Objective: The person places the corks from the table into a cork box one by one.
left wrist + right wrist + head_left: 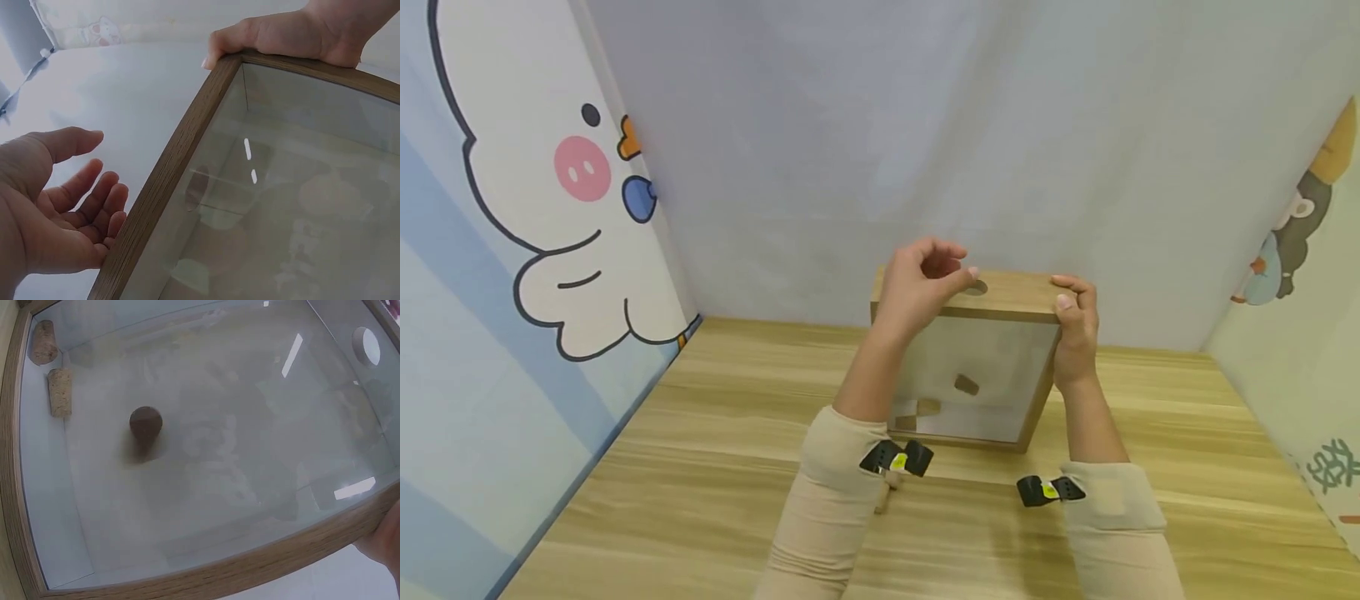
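Sleeves: long beige sleeves (820, 492) with small black wrist cameras (916, 458), apparently angled inward to view each hand's work.
Table pieces: small tan pieces (883, 493), perhaps cork, lie on the yellowish wood-grain table (685, 483), partly hidden by the left sleeve.
Box: a shallow rectangular brown-wood box with a clear front panel (1027, 421) stands on its edge on the table, probably so its round opening (977, 288) faces up and the inside shows.
Settled corks: two short tan cylindrical corks (60, 392) sit together low at the box's left side, presumably where the bottom wall supports them.
Lone cork: one darker-looking cylindrical cork (966, 384) shows inside, apart from those two; no support is visible beneath it, so it may be in mid-drop.
Left hand: the left hand (917, 283) is beside the opening, thumb and bent fingers apart, holding nothing; its place suggests it serves that opening.
Right hand: the right hand (1077, 325) grips the box's top right corner, likely to steady it.
Backdrop: a pale grey-white cloth (820, 150) hangs behind.
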The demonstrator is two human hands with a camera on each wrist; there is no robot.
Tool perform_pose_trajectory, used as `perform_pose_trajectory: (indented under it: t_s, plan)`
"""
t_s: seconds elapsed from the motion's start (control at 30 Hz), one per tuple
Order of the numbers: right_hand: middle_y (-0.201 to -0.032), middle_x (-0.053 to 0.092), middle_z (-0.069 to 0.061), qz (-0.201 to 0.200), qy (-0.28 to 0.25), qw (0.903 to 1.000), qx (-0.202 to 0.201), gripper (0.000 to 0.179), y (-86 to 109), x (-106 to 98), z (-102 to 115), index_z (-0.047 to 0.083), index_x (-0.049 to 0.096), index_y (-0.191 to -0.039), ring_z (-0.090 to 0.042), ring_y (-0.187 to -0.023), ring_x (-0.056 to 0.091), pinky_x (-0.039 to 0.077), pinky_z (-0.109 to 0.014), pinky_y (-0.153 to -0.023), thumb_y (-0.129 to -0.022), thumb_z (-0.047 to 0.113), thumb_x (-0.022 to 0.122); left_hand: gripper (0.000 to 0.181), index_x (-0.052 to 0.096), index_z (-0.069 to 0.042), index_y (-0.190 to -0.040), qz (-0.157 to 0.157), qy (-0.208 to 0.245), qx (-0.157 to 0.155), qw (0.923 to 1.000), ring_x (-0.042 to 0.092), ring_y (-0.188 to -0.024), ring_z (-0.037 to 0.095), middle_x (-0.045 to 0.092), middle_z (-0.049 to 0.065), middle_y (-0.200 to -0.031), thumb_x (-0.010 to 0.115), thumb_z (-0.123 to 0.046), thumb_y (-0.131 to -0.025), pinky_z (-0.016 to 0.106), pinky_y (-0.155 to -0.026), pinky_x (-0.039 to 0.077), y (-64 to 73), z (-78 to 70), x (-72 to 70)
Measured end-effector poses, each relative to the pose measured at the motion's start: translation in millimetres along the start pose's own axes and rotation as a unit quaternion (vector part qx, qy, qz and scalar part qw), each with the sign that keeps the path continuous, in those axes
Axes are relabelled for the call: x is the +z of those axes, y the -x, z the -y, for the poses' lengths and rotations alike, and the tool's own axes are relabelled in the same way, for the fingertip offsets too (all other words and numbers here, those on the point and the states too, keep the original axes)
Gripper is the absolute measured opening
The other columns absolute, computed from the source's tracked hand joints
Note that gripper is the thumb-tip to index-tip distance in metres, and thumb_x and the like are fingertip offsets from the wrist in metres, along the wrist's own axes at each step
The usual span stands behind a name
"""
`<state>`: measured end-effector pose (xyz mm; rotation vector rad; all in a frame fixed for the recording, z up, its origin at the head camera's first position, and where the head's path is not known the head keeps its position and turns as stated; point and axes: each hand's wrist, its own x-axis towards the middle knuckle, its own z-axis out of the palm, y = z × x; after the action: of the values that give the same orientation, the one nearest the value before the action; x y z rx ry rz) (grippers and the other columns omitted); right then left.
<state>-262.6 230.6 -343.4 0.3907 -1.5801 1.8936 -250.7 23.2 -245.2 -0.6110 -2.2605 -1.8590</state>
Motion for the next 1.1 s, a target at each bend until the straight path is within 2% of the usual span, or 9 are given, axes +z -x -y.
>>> perform_pose_trajectory:
  t_s: [0.13, 0.3, 0.53, 0.83, 0.9, 0.97, 1.1]
  plan:
    - [-0.113, 0.042, -0.005, 0.004, 0.000, 1.0000, -0.001, 0.027, -0.2, -0.9, 0.0, 0.018, 0.053, -0.109, -0.019, -0.099, 0.037, 0.023, -0.035, -0.083, -0.086, 0.027, 0.042, 0.026, 0.063, -0.003, -0.103, 0.006, -0.002, 0.058, 0.9983, 0.057, -0.084, 0.018, 0.060, 0.006, -0.093, 0.072, -0.014, -0.082, 0.027, -0.073, 0.048, 18.2, 5.0, -5.0]
    - [-0.115, 0.041, -0.005, 0.005, 0.006, 1.0000, -0.003, 0.027, -0.3, 1.9, -1.0, 0.018, 0.053, -0.108, -0.019, -0.101, 0.034, 0.021, -0.034, -0.085, -0.086, 0.027, 0.042, 0.025, 0.064, -0.002, -0.102, 0.010, -0.033, 0.123, 0.9917, 0.058, -0.084, 0.019, 0.062, 0.007, -0.092, 0.072, -0.012, -0.081, 0.035, -0.074, 0.048, 39.8, 15.0, -17.9]
    - [-0.115, 0.041, -0.004, -0.004, 0.015, 0.9999, 0.001, 0.026, 0.3, 1.6, 0.7, 0.020, 0.054, -0.108, -0.019, -0.100, 0.034, 0.021, -0.033, -0.084, -0.086, 0.027, 0.041, 0.024, 0.065, -0.008, -0.103, 0.035, -0.103, 0.139, 0.9843, 0.057, -0.088, 0.017, 0.061, 0.001, -0.097, 0.073, -0.016, -0.082, 0.030, -0.073, 0.046, 57.3, 30.6, -27.4]
    - [-0.112, 0.041, -0.005, -0.004, 0.002, 1.0000, 0.001, 0.026, -0.6, -0.2, 0.5, 0.018, 0.054, -0.108, -0.018, -0.095, 0.036, 0.024, -0.033, -0.080, -0.086, 0.027, 0.042, 0.027, 0.065, -0.006, -0.103, 0.068, -0.147, 0.176, 0.9710, 0.056, -0.086, 0.018, 0.061, 0.003, -0.099, 0.075, -0.013, -0.079, 0.029, -0.068, 0.046, 69.4, 48.2, -35.7]
    - [-0.111, 0.041, -0.005, -0.003, -0.002, 1.0000, 0.002, 0.026, -0.4, -0.5, 0.9, 0.018, 0.054, -0.108, -0.018, -0.094, 0.037, 0.025, -0.033, -0.079, -0.086, 0.028, 0.042, 0.028, 0.065, -0.005, -0.103, 0.077, -0.152, 0.182, 0.9684, 0.055, -0.085, 0.018, 0.061, 0.004, -0.099, 0.076, -0.012, -0.079, 0.032, -0.067, 0.046, 71.1, 54.2, -37.9]
    - [-0.110, 0.041, -0.006, -0.001, -0.007, 1.0000, 0.003, 0.026, -0.3, -0.8, 0.5, 0.018, 0.054, -0.108, -0.018, -0.093, 0.037, 0.026, -0.033, -0.079, -0.087, 0.028, 0.043, 0.028, 0.064, -0.005, -0.103, 0.086, -0.153, 0.177, 0.9683, 0.054, -0.085, 0.018, 0.061, 0.004, -0.099, 0.076, -0.012, -0.078, 0.036, -0.067, 0.047, 73.5, 60.6, -41.0]
    - [-0.110, 0.040, -0.006, 0.002, -0.009, 1.0000, 0.002, 0.026, -0.6, -0.8, -0.9, 0.018, 0.054, -0.108, -0.018, -0.094, 0.037, 0.026, -0.033, -0.080, -0.086, 0.028, 0.043, 0.029, 0.064, -0.005, -0.104, 0.097, -0.150, 0.148, 0.9727, 0.053, -0.086, 0.019, 0.061, 0.004, -0.099, 0.076, -0.013, -0.079, 0.041, -0.070, 0.047, 78.9, 73.3, -49.0]
